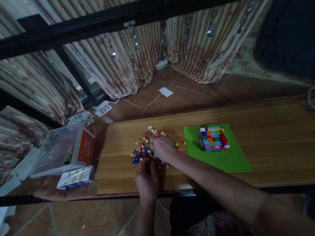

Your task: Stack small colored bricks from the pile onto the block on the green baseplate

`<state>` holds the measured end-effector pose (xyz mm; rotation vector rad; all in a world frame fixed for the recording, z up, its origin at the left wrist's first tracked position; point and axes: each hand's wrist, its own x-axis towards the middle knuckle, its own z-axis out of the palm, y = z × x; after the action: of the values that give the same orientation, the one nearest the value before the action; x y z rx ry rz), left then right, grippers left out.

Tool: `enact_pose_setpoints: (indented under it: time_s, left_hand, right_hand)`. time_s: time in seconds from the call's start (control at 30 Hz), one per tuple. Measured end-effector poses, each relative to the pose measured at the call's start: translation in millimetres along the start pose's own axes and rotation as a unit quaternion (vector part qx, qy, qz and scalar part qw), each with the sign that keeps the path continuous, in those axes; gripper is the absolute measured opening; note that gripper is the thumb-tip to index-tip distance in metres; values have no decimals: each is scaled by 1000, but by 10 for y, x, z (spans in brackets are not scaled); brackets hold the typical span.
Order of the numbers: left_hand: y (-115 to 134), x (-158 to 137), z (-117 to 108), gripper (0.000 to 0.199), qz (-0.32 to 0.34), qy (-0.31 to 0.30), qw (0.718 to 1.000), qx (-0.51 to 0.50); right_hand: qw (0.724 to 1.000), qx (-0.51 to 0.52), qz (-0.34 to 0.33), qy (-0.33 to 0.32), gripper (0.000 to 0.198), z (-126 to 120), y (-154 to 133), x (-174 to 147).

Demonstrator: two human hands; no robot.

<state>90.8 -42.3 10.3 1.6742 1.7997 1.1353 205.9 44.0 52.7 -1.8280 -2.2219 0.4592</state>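
While I am sorting through the loose bricks point(143, 149) left of the green baseplate point(231, 157), my left hand point(146, 180) and right hand point(163, 148) are resting on them, grip unclear; a multicoloured block point(213, 138) is already standing on the baseplate.

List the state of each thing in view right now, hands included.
Left hand: resting on the wooden board, at the brick pile's near edge.
Right hand: palm down on the loose brick pile.
Brick block: assembled, on the green baseplate.
Clear plastic bin: open, tilted.
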Motion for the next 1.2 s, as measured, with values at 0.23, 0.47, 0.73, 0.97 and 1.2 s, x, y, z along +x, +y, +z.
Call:
enact_pose_setpoints:
  time_s: [0.23,0.47,0.73,0.97,1.2]
  left_hand:
    - [-70,-59,58,21,63,31,997,22]
    - [-111,-21,85,20,121,52,989,71]
    - [-132,10,95,20,126,67,984,103]
    - [-89,41,80,17,124,64,984,114]
    - [-40,44,98,18,122,72,981,133]
  right_hand:
    - [976,204,19,77,18,-162,60,-500]
    - [901,418,47,106,13,-147,385,-1383]
    - [806,535,162,192,23,-136,1148,-1921]
    - [723,575,213,319,35,-225,1647,-1911]
    - [715,542,199,395,24,-268,1966,-1421]
